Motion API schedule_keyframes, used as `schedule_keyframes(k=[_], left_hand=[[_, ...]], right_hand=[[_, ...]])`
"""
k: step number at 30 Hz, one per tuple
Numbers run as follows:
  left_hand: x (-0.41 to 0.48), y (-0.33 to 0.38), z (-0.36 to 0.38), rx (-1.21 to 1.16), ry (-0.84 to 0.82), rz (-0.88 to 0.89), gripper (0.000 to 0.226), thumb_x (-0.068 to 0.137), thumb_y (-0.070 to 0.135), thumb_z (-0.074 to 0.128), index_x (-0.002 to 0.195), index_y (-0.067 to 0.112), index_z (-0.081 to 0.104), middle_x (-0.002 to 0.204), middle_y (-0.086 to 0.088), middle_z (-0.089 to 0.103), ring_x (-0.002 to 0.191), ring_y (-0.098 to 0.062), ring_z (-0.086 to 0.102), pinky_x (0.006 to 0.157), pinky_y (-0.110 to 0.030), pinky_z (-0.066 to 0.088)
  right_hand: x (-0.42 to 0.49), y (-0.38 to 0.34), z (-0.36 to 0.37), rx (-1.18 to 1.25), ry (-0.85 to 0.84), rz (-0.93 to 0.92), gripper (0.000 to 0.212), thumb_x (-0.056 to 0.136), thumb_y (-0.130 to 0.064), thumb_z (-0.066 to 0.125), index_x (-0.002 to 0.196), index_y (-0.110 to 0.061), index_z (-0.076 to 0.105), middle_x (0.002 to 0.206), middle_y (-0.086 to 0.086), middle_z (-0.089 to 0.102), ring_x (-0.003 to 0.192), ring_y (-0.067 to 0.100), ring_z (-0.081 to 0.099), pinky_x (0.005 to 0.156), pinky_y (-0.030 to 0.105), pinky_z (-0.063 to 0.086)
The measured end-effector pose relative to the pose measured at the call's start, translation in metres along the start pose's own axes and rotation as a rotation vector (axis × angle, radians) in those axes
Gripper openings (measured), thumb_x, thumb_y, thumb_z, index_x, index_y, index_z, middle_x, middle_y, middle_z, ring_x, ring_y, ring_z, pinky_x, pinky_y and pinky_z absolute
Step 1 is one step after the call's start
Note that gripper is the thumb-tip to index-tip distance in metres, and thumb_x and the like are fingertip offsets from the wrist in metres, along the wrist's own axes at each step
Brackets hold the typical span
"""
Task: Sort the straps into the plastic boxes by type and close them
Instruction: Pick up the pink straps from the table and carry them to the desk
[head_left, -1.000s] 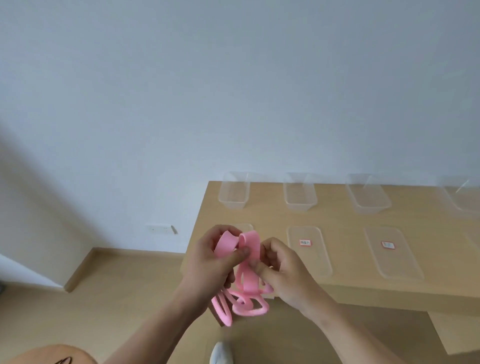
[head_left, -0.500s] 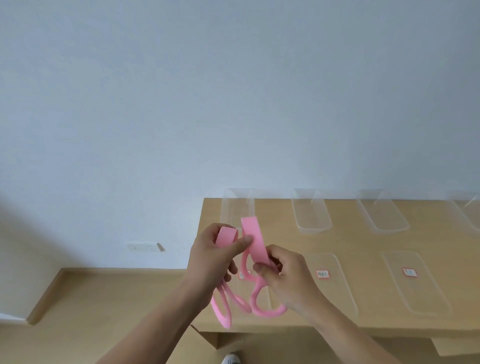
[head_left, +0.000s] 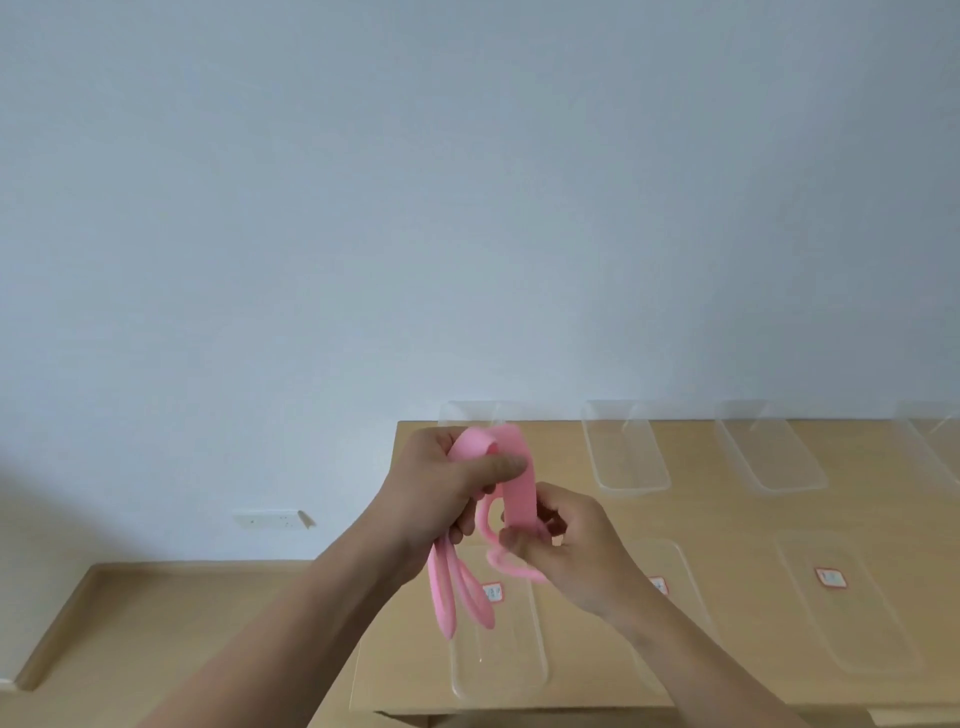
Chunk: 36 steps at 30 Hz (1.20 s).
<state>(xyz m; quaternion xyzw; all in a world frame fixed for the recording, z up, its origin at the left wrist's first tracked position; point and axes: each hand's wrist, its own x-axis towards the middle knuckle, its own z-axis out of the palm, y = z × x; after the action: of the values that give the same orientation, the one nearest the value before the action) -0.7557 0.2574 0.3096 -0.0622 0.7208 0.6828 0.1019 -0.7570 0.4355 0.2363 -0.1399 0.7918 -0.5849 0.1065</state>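
Both hands were raised over the near left part of the worktop (head_left: 727, 517), holding a tangle of pink straps (head_left: 519, 483) between them, clear of the surface. The left hand (head_left: 441, 499) was closed round the top of the tangle, thumb pressed across a wide band where it folded over; two narrow loops hung below this hand. The right hand (head_left: 576, 551) had its fingers curled, pinching the lower end of the wide band between thumb and fingertips, with a further loop showing beneath it. No strap lay in any container. Four clear plastic boxes (head_left: 626, 452) stood open in a row along the far edge of the worktop, the leftmost partly hidden behind the hands. Flat clear lids (head_left: 501, 649) lay in a nearer row, each visible one bearing a small red-edged label (head_left: 831, 578); the wording was too small to read. A socket (head_left: 270, 519) was fixed low on the wall.
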Motion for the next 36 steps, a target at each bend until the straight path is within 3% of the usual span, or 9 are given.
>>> schedule_keyframes(k=[5, 10, 15, 19, 24, 28, 31, 33, 36], left_hand=[[-0.003, 0.016, 0.014, -0.043, 0.068, 0.048, 0.034, 0.078, 0.03, 0.081, 0.053, 0.022, 0.06, 0.046, 0.003, 0.045, 0.038, -0.016, 0.036, 0.04, -0.02, 0.032], [-0.006, 0.014, 0.022, -0.052, 0.144, 0.029, 0.035, 0.075, 0.039, 0.084, 0.057, 0.019, 0.061, 0.045, 0.0, 0.044, 0.037, -0.016, 0.037, 0.041, -0.02, 0.032], [-0.002, -0.033, -0.006, -0.059, 0.297, -0.176, 0.036, 0.072, 0.039, 0.091, 0.069, 0.014, 0.066, 0.05, 0.004, 0.046, 0.041, -0.01, 0.04, 0.04, -0.02, 0.036], [-0.002, -0.107, -0.025, -0.108, 0.407, -0.419, 0.04, 0.076, 0.033, 0.089, 0.09, 0.001, 0.071, 0.05, 0.005, 0.054, 0.041, -0.007, 0.046, 0.041, -0.021, 0.041], [-0.002, -0.174, -0.033, -0.257, 0.437, -0.661, 0.036, 0.079, 0.03, 0.09, 0.09, 0.002, 0.07, 0.069, -0.008, 0.066, 0.041, -0.008, 0.041, 0.042, -0.022, 0.04], [-0.001, -0.183, -0.04, -0.271, 0.492, -0.681, 0.039, 0.084, 0.026, 0.086, 0.105, -0.001, 0.068, 0.081, -0.018, 0.071, 0.039, -0.008, 0.041, 0.045, -0.023, 0.045], [0.002, -0.174, -0.048, -0.311, 0.507, -0.638, 0.041, 0.085, 0.035, 0.085, 0.104, 0.004, 0.067, 0.078, -0.01, 0.064, 0.038, -0.009, 0.044, 0.042, -0.022, 0.044], [0.004, -0.165, -0.049, -0.401, 0.481, -0.631, 0.039, 0.083, 0.042, 0.085, 0.094, 0.01, 0.066, 0.072, -0.005, 0.064, 0.037, -0.008, 0.043, 0.041, -0.019, 0.043], [0.008, -0.152, -0.042, -0.579, 0.425, -0.626, 0.04, 0.083, 0.047, 0.084, 0.076, 0.016, 0.059, 0.056, 0.002, 0.061, 0.038, -0.007, 0.04, 0.039, -0.017, 0.042]], right_hand=[[-0.001, 0.011, -0.013, 0.059, -0.066, 0.045, 0.027, 0.067, -0.022, 0.086, 0.088, -0.028, 0.069, 0.081, -0.004, 0.068, 0.076, 0.015, 0.06, 0.08, 0.035, 0.049], [-0.008, 0.023, -0.018, 0.148, -0.055, 0.044, 0.016, 0.077, -0.012, 0.074, 0.082, -0.028, 0.072, 0.079, -0.006, 0.07, 0.078, 0.009, 0.063, 0.077, 0.031, 0.05], [-0.021, 0.049, -0.023, 0.212, -0.03, 0.096, 0.03, 0.088, 0.0, 0.064, 0.084, -0.027, 0.078, 0.076, -0.005, 0.071, 0.074, 0.006, 0.062, 0.069, 0.016, 0.046], [-0.027, 0.077, -0.021, 0.275, -0.081, 0.285, 0.026, 0.089, 0.0, 0.064, 0.095, -0.021, 0.078, 0.079, 0.008, 0.073, 0.076, 0.014, 0.066, 0.069, 0.022, 0.051], [-0.006, 0.108, -0.002, 0.289, -0.02, 0.576, 0.018, 0.09, 0.0, 0.066, 0.101, -0.012, 0.075, 0.083, 0.009, 0.074, 0.07, 0.015, 0.067, 0.055, 0.022, 0.05], [0.019, 0.12, 0.015, 0.168, 0.04, 0.606, 0.017, 0.09, -0.002, 0.066, 0.093, -0.017, 0.075, 0.099, 0.009, 0.075, 0.091, 0.022, 0.069, 0.075, 0.029, 0.055], [0.026, 0.118, 0.02, -0.31, 0.01, 0.569, 0.036, 0.09, -0.023, 0.066, 0.125, -0.017, 0.064, 0.125, 0.004, 0.063, 0.12, 0.026, 0.057, 0.096, 0.033, 0.046], [0.019, 0.104, 0.026, -0.564, 0.08, 0.364, 0.056, 0.082, -0.043, 0.067, 0.134, -0.025, 0.055, 0.131, -0.001, 0.053, 0.126, 0.021, 0.046, 0.104, 0.035, 0.039], [-0.003, 0.065, 0.044, -0.052, -0.302, 0.287, 0.066, 0.066, -0.065, 0.078, 0.124, -0.039, 0.06, 0.125, -0.018, 0.06, 0.121, 0.005, 0.054, 0.103, 0.031, 0.046]])
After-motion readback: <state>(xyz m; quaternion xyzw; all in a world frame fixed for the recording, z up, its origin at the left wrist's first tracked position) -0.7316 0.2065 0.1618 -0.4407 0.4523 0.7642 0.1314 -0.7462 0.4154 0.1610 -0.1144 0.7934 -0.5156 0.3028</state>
